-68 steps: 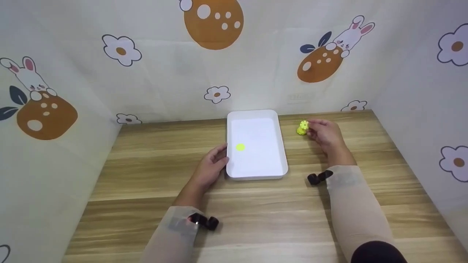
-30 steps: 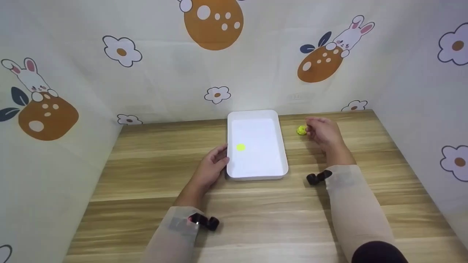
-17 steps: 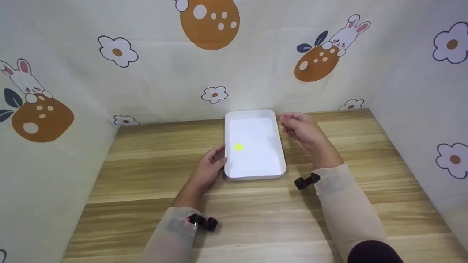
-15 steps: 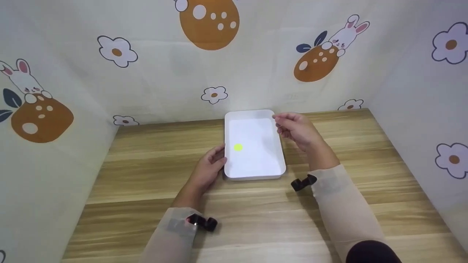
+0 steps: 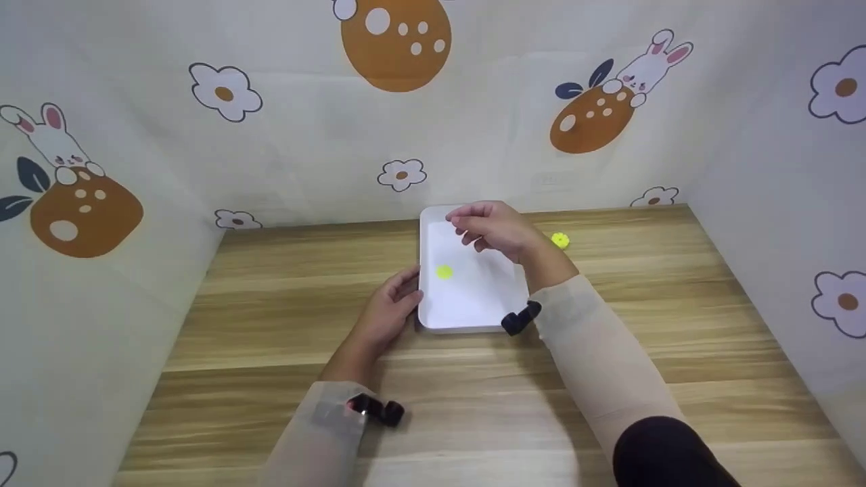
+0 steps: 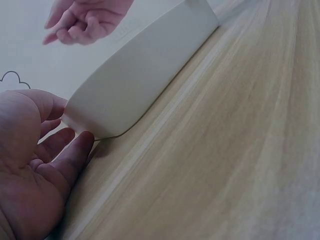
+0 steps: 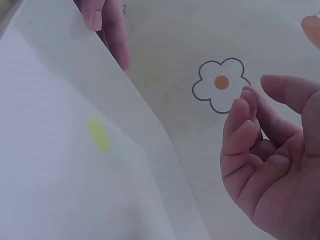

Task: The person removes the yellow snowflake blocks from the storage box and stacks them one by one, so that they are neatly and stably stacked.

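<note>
A white rectangular tray [image 5: 473,308] lies at the back of the table. On its floor is a small flat yellow piece [image 5: 444,272], also in the right wrist view. My left hand [image 5: 385,311] touches the tray's left side, thumb and fingertips against the outer wall in the left wrist view. My right hand [image 5: 497,230] hovers over the tray's far part. Its thumb and loosely curled fingers stand apart in the right wrist view, and nothing shows between them. Behind the right wrist, a yellow flower-shaped piece [image 5: 560,240] sits on the table right of the tray.
The wooden table [image 5: 270,304] ends at a patterned cloth backdrop [image 5: 311,149], which also rises on both sides. Black wrist cameras sit on both sleeves, the right camera [image 5: 519,319] overlapping the tray's near right corner in the head view.
My right hand has moved left from the yellow piece beside the tray to over the tray. Earlier it held up a yellow flower-shaped piece there. My left hand stays at the tray.
</note>
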Tool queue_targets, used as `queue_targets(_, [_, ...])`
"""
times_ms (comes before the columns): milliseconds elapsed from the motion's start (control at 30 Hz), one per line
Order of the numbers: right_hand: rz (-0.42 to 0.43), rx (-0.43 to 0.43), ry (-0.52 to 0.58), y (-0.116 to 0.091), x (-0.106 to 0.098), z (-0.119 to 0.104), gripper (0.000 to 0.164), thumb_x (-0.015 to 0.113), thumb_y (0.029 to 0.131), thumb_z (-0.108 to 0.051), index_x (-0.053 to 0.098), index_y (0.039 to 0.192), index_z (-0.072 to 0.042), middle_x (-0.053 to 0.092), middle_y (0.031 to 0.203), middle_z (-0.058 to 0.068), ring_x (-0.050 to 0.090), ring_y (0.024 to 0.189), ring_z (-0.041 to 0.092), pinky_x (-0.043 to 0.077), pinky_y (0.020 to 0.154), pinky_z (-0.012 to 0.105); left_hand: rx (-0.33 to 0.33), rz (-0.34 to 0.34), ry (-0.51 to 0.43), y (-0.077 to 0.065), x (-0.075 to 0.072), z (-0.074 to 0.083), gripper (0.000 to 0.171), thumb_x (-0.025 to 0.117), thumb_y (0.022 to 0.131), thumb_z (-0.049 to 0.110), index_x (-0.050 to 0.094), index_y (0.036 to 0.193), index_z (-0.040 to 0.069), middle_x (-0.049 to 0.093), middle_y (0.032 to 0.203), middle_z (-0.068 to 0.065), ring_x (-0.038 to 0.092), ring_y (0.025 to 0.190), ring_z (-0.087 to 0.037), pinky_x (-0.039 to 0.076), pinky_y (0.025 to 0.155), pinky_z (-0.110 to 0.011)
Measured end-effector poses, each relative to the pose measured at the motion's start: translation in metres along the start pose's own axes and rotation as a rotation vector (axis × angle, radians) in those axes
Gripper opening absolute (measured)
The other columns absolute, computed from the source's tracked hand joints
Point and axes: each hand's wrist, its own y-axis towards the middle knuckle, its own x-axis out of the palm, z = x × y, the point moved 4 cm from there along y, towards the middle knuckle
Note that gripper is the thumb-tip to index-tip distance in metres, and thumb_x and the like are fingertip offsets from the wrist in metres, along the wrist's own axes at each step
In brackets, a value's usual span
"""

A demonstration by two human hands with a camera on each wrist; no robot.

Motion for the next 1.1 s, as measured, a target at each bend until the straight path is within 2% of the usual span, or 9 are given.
queue_targets(200, [-0.038,0.056,-0.072,0.027,0.002,0.009,0.028,0.07,0.104,-0.027,0.076,0.127,-0.013,0.067,0.103,-0.001,0.067,0.093,0.016,0.056,0.074,0.023,-0.012,0.011,0.012,0.0,0.001,0.0,0.055,0.061,0.105,0.005,0.047,0.159,0.001,0.051,0.163,-0.022,0.05,0.153,-0.037,0.044,0.127,-0.048])
queue_targets(400, [-0.065,0.073,-0.216,0.044,-0.003,0.027,0.038,0.074,0.1,-0.022,0.072,0.134,-0.005,0.072,0.109,0.002,0.068,0.096,0.016,0.06,0.08,0.027,0.006,-0.011,0.017,0.002,0.004,0.002,0.056,0.06,0.106,0.005,0.046,0.16,0.001,0.049,0.164,-0.023,0.048,0.154,-0.037,0.042,0.128,-0.048])
queue_targets(500, [-0.081,0.095,-0.254,0.047,-0.004,0.038,0.039,0.078,0.097,-0.021,0.074,0.133,-0.006,0.075,0.105,0.001,0.067,0.093,0.015,0.06,0.081,0.027,0.003,-0.013,0.015,0.003,0.006,0.002,0.055,0.061,0.106,0.005,0.047,0.159,0.002,0.05,0.164,-0.021,0.049,0.154,-0.035,0.043,0.128,-0.046])
queue_targets(667, [-0.103,0.105,-0.318,0.05,-0.006,0.052,0.035,0.081,0.094,-0.02,0.078,0.128,-0.012,0.074,0.092,-0.007,0.064,0.086,0.012,0.055,0.078,0.024,0.018,-0.026,0.004,0.004,0.006,0.003,0.056,0.059,0.106,0.004,0.045,0.16,0.0,0.048,0.165,-0.022,0.049,0.154,-0.037,0.043,0.128,-0.047])
queue_targets(833, [-0.134,0.094,-0.382,0.05,-0.005,0.058,0.033,0.083,0.092,-0.015,0.079,0.125,-0.015,0.077,0.101,-0.007,0.065,0.094,0.011,0.053,0.083,0.022,0.018,-0.03,-0.025,0.004,0.005,0.002,0.057,0.059,0.106,0.003,0.044,0.16,0.0,0.048,0.165,-0.023,0.047,0.155,-0.037,0.041,0.129,-0.047])
queue_targets(933, [-0.164,0.086,-0.468,0.05,-0.001,0.06,0.034,0.083,0.09,-0.013,0.08,0.123,-0.019,0.077,0.109,-0.005,0.065,0.102,0.012,0.052,0.091,0.024,0.008,-0.028,-0.02,0.003,0.003,0.0,0.057,0.06,0.106,0.004,0.044,0.161,0.001,0.048,0.166,-0.022,0.047,0.155,-0.036,0.041,0.129,-0.048])
queue_targets(1100, [-0.215,0.069,-0.652,0.05,0.007,0.059,0.031,0.084,0.087,-0.02,0.08,0.117,-0.029,0.073,0.112,-0.004,0.062,0.109,0.015,0.05,0.099,0.031,0.001,-0.009,-0.006,0.001,0.0,-0.001,0.057,0.061,0.105,0.005,0.046,0.16,0.003,0.05,0.164,-0.021,0.048,0.154,-0.035,0.041,0.129,-0.048])
